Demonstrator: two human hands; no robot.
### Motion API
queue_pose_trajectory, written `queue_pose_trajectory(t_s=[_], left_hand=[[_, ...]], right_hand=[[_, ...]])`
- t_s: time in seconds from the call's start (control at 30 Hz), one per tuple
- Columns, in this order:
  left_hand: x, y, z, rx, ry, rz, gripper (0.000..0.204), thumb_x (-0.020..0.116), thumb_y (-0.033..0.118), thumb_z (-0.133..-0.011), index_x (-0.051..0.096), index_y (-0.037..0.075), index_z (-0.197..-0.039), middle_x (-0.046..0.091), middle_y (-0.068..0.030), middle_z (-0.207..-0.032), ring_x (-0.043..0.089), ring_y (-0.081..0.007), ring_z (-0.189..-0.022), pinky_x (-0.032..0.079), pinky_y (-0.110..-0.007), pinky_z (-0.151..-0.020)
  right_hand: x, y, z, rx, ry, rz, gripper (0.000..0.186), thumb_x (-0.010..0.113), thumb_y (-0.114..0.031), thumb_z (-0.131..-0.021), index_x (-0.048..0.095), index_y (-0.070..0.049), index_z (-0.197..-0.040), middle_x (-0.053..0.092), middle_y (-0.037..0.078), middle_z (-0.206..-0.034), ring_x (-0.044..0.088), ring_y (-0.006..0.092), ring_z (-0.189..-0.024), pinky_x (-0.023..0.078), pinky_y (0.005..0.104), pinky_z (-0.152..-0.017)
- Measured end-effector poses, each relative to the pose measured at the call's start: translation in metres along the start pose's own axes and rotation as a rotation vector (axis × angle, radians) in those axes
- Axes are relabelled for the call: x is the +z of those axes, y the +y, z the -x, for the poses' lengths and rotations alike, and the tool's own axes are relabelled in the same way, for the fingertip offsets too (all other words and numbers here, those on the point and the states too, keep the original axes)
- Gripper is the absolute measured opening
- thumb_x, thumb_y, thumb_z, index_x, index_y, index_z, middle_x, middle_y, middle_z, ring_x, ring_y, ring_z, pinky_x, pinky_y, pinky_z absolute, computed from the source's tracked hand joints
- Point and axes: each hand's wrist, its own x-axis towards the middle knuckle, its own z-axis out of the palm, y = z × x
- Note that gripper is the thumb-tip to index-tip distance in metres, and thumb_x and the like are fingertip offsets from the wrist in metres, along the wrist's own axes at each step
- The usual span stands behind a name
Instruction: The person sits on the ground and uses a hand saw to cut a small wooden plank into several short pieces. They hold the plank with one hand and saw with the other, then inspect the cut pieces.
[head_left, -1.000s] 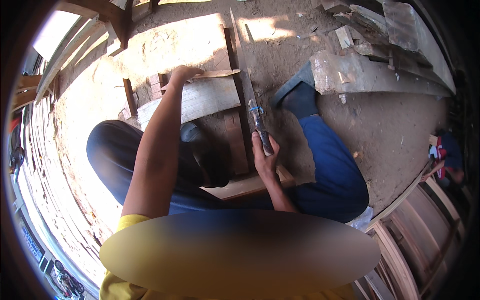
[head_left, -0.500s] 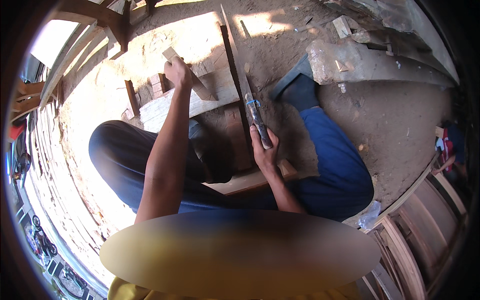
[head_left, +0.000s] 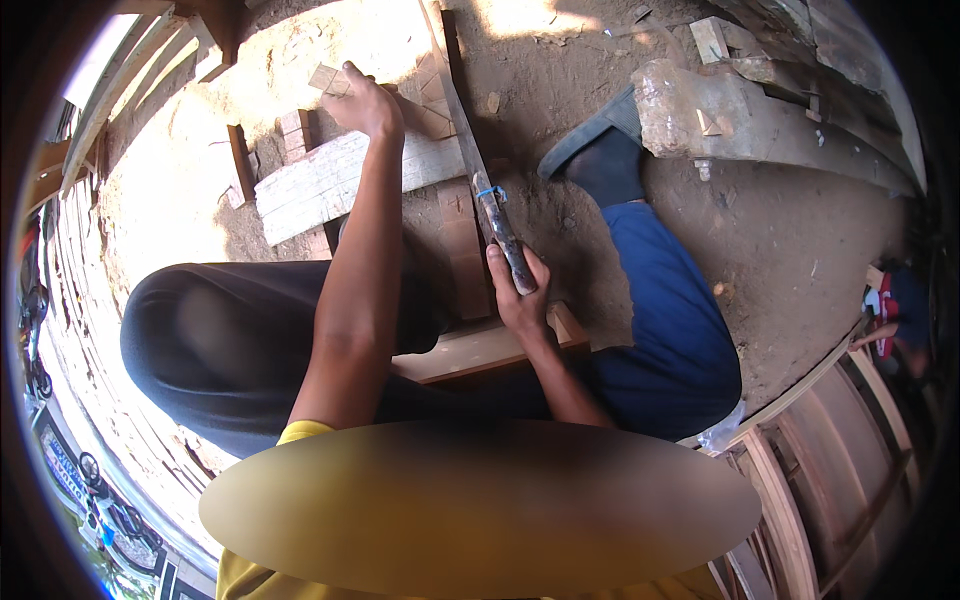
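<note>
Left hand (head_left: 368, 105) is out over the sunlit ground, beyond the pale board (head_left: 315, 183), thumb raised, pinching a wood strip (head_left: 328, 78). The strip's left end juts past the thumb; the fingers beneath are partly hidden. Right hand (head_left: 520, 293) is wrapped round the handle of a saw (head_left: 507, 243), the blade pointing away from the body, just beside the pale board's right end. Whether blade touches wood, can't tell.

Step in hand, as I judge it: handling the strip, with the saw held but no cut visible. Next move calls for a firm pinch on the strip, steady support beneath it, and the left fingers well clear of the teeth.

Against 0.5 s ago: left hand has gone farther out from the body. The strip then slanted across the pale board, its near end plainly showing; now the left end sits farther out and the hand covers the middle. Left knee (head_left: 215, 345) has swung outward. Right hand keeps the same hold on the saw. 2 hands, both occupied.
</note>
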Motion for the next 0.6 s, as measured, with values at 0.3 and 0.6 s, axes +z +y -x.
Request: queue_pose_trajectory(t_s=[0.3, 0.6], left_hand=[[0.007, -0.011, -0.004, -0.018, 0.11, -0.519, 0.058, 0.063, 0.031, -0.09, 0.043, -0.017, -0.116, 0.058, -0.0321, -0.105, 0.06, -0.041, -0.098, 0.049, -0.047, -0.089], [-0.015, 0.013, 0.01, 0.123, -0.091, -0.917, 0.084, 0.065, 0.034, -0.086, 0.02, -0.02, -0.132, 0.055, -0.0385, -0.108, 0.058, -0.0443, -0.104, 0.049, -0.045, -0.092]], right_hand=[[0.013, 0.002, -0.005, -0.006, -0.001, 0.012, 0.016, 0.06, -0.016, -0.093, 0.062, 0.0, -0.092, 0.051, -0.002, -0.064, 0.045, 0.0057, -0.057, 0.037, 0.025, -0.051], [0.018, -0.022, -0.015, -0.109, -0.001, 0.045, 0.017, 0.061, -0.015, -0.092, 0.059, 0.0, -0.084, 0.048, 0.0, -0.06, 0.042, 0.0073, -0.055, 0.036, 0.0282, -0.05]])
